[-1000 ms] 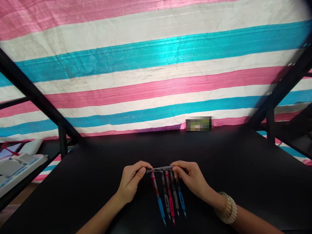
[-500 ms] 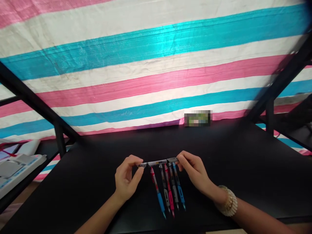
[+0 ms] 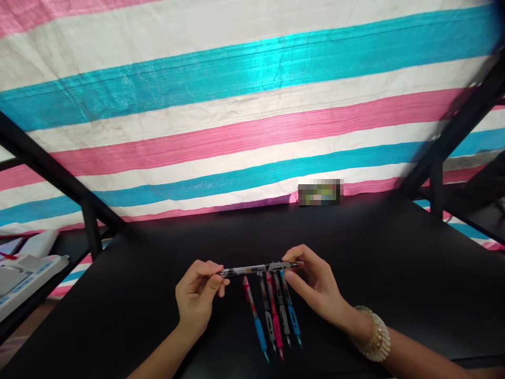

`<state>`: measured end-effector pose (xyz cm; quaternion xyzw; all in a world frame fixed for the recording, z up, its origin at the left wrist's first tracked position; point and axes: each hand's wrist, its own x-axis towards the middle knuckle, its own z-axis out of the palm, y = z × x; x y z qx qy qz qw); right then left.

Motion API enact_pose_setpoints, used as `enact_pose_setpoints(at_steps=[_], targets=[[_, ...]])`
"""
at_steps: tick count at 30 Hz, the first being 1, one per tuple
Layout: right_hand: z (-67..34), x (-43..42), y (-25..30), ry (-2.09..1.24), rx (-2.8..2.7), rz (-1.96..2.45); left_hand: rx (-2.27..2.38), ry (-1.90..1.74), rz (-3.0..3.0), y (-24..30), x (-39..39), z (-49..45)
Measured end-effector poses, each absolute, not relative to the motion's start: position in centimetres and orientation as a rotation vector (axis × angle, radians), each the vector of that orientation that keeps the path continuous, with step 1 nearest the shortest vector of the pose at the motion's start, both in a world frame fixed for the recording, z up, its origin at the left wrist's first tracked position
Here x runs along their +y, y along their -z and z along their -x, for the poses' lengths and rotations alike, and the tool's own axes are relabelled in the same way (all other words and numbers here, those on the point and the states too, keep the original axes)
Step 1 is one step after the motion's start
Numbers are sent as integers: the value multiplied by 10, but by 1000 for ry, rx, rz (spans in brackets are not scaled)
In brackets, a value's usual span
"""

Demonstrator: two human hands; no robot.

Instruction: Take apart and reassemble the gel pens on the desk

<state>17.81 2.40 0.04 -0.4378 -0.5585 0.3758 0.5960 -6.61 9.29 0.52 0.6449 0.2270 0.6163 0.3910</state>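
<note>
A clear-barrelled pen with a grey grip (image 3: 254, 270) is held level above the table, its metal tip to the right. My left hand (image 3: 197, 295) pinches the pen's left end between thumb and fingers. At the grip end, the thumb and index finger of my right hand (image 3: 315, 281) lie on either side of the pen, loosely closed about it. Below it several pens lie side by side, tips toward me: a blue-gripped pen with a red top (image 3: 258, 326), grey-gripped pens (image 3: 284, 318), a pink pen (image 3: 276, 326) and a blue pen (image 3: 292, 318).
The black tabletop (image 3: 177, 237) runs back to a striped plastic sheet (image 3: 221, 152). Black frame bars slope up at the left (image 3: 59, 176) and right (image 3: 450, 126). A white power strip (image 3: 35, 276) is at the left edge. A pixelated patch covers something at the back.
The pen has shifted slightly down and turned. My left hand has moved left and closed on its end. My right fingers have loosened, and the pen's tip now shows between them.
</note>
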Motion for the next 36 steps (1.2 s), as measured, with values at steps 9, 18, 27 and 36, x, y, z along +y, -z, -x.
enact_pose_setpoints(at_steps=[9,18,27,36], targets=[[-175,21,6,-1016,-1239,1046,540,-1536,-1563,-2,86,63],[-174,24,7,-1116,-1194,1090,590,-1580,-1482,0,82,60],[-173,22,8,-1139,-1146,1093,645,-1600,-1454,-2,82,58],[-171,23,8,-1224,-1055,1099,660,-1600,-1439,-1,80,57]])
